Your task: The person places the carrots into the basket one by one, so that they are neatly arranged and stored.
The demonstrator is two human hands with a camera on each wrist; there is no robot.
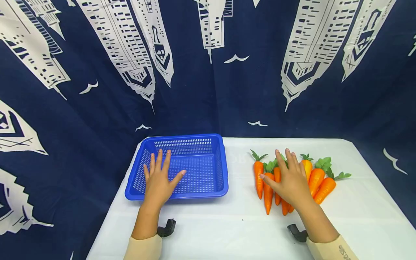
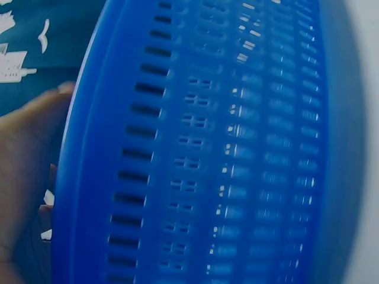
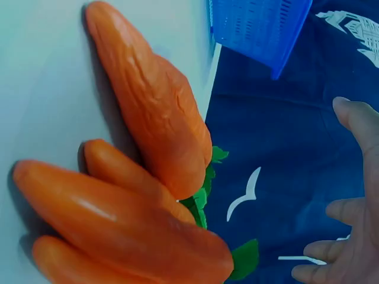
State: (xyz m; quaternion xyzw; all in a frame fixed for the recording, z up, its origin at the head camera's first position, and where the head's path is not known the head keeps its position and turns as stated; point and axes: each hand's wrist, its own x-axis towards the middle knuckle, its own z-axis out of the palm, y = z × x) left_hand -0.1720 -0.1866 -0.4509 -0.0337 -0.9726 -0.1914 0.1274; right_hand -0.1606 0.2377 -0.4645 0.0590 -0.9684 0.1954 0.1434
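My left hand [image 1: 159,184] is spread over the near left part of a blue plastic basket [image 1: 198,195], fingers straight and holding nothing. The basket's slotted side wall [image 2: 195,165] fills most of the left wrist view, with the hand at that view's left edge. Over a group of orange carrots [image 1: 268,193] with green tops, my right hand [image 1: 292,182] is held with its fingers extended, hiding the middle ones. In the right wrist view several carrots [image 3: 124,219] lie side by side on white cloth, and the fingers stand apart from them at the right.
A white-covered table [image 1: 234,231] carries the basket on the left and the carrots on the right. Behind it hangs a dark blue curtain [image 1: 195,104] printed with white buildings and birds. Black wrist mounts [image 1: 167,228] stick out from both forearms.
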